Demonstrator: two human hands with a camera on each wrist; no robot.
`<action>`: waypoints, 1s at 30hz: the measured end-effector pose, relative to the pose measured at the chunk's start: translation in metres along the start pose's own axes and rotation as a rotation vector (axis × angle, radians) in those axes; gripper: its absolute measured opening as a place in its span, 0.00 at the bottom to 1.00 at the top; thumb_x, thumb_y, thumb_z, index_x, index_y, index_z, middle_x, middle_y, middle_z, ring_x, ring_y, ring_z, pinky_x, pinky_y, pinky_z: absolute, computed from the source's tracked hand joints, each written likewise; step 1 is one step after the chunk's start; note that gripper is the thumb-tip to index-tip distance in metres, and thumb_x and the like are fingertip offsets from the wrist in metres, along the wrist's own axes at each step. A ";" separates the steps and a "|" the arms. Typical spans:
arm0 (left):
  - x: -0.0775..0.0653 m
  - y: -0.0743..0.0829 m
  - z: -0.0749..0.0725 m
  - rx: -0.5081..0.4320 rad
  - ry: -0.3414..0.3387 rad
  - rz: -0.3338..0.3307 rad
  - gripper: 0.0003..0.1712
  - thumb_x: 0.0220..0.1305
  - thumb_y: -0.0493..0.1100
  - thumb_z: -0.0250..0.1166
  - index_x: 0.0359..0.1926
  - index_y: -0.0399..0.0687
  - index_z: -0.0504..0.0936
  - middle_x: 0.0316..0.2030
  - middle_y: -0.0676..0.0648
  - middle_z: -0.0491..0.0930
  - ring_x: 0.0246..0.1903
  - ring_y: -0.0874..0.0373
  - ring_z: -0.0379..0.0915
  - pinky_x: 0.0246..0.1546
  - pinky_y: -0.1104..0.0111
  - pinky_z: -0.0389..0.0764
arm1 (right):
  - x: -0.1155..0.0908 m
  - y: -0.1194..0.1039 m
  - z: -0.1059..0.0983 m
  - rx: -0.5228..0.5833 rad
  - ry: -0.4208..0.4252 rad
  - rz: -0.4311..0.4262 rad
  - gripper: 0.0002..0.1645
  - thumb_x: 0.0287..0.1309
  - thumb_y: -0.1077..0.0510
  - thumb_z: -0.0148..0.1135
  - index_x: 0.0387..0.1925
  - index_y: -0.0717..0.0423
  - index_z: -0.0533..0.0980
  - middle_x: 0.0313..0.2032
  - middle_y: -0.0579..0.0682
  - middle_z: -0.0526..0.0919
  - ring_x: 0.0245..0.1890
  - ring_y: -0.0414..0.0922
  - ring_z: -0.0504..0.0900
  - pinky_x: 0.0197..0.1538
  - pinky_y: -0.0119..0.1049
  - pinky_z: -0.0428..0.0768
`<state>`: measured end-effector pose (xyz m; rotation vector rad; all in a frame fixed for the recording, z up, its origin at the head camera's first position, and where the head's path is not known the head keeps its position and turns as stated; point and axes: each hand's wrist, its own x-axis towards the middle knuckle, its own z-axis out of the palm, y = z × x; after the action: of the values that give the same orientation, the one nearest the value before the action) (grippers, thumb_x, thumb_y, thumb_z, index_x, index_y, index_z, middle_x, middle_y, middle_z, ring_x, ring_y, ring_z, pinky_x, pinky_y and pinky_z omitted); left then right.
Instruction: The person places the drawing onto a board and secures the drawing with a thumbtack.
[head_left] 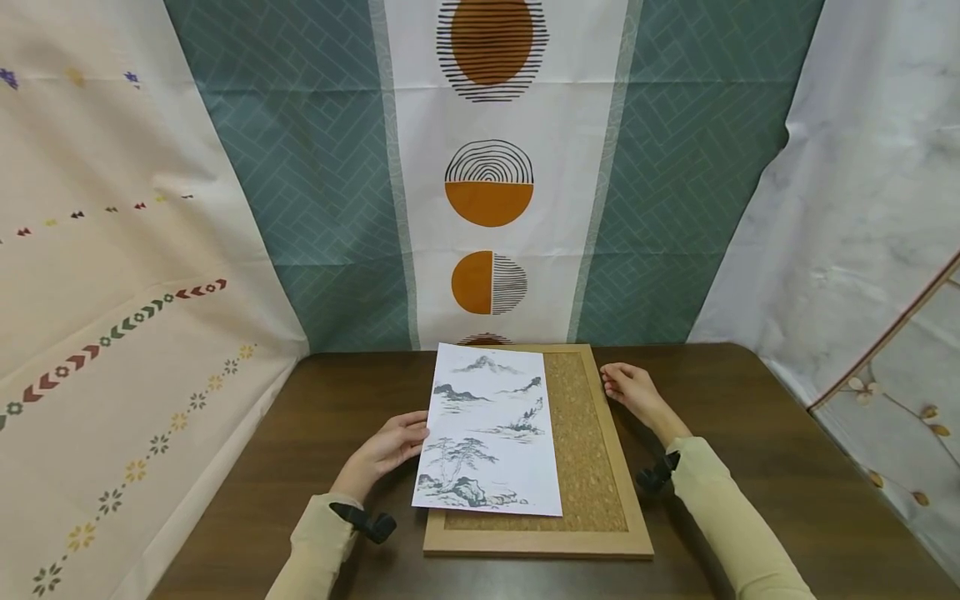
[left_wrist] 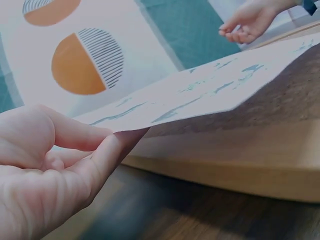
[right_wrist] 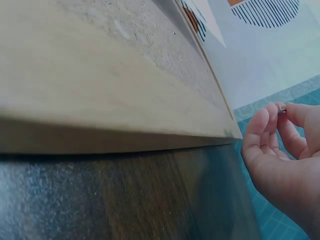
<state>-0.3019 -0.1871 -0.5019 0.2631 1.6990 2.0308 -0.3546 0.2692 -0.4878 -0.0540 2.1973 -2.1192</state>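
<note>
My left hand (head_left: 392, 443) pinches the left edge of a white paper sheet (head_left: 480, 425) printed with ink mountains and trees. In the left wrist view thumb and fingers grip the edge, and the near part of the paper stands raised over the wood-framed cork board (head_left: 588, 442). The sheet covers the board's left and middle, overhanging its left side. Just off the board's upper right edge, my right hand (head_left: 633, 390) pinches a small metal thumbtack (right_wrist: 282, 111) between thumb and fingertips, shown in the right wrist view.
The board lies on a dark wooden table (head_left: 352, 383). Behind stands a hanging cloth (head_left: 322, 167) with green panels and orange circles. Patterned cream cloth (head_left: 150, 292) drapes on the left, marbled white cloth (head_left: 862, 208) on the right. Each wrist wears a small black camera.
</note>
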 end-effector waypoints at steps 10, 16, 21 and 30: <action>0.007 -0.002 0.017 -0.019 0.016 -0.007 0.35 0.70 0.28 0.47 0.72 0.24 0.41 0.70 0.23 0.48 0.48 0.62 0.75 0.48 0.71 0.79 | 0.001 -0.004 0.002 0.061 0.013 0.042 0.27 0.74 0.56 0.45 0.61 0.75 0.61 0.37 0.46 0.75 0.31 0.32 0.74 0.37 0.24 0.78; 0.011 -0.003 0.025 -0.004 0.020 -0.009 0.34 0.69 0.28 0.47 0.71 0.24 0.44 0.67 0.24 0.56 0.47 0.61 0.75 0.47 0.70 0.79 | 0.000 -0.006 0.007 0.112 -0.014 0.054 0.26 0.74 0.56 0.44 0.60 0.75 0.61 0.36 0.45 0.76 0.31 0.32 0.74 0.36 0.24 0.77; 0.014 -0.004 0.033 0.022 0.044 -0.021 0.34 0.69 0.28 0.49 0.71 0.23 0.45 0.65 0.24 0.60 0.45 0.60 0.77 0.45 0.70 0.80 | 0.000 -0.007 0.010 0.129 -0.028 0.056 0.24 0.74 0.57 0.44 0.59 0.74 0.61 0.36 0.45 0.76 0.31 0.33 0.74 0.36 0.24 0.77; 0.018 0.001 0.046 0.106 0.106 -0.037 0.29 0.68 0.29 0.51 0.67 0.22 0.56 0.48 0.38 0.77 0.40 0.60 0.78 0.42 0.69 0.82 | 0.008 -0.009 0.016 0.111 -0.010 0.074 0.23 0.73 0.56 0.47 0.57 0.73 0.63 0.34 0.45 0.76 0.29 0.32 0.74 0.35 0.24 0.77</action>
<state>-0.2973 -0.1387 -0.4937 0.1598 1.8651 1.9626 -0.3616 0.2525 -0.4800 0.0240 2.0385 -2.1908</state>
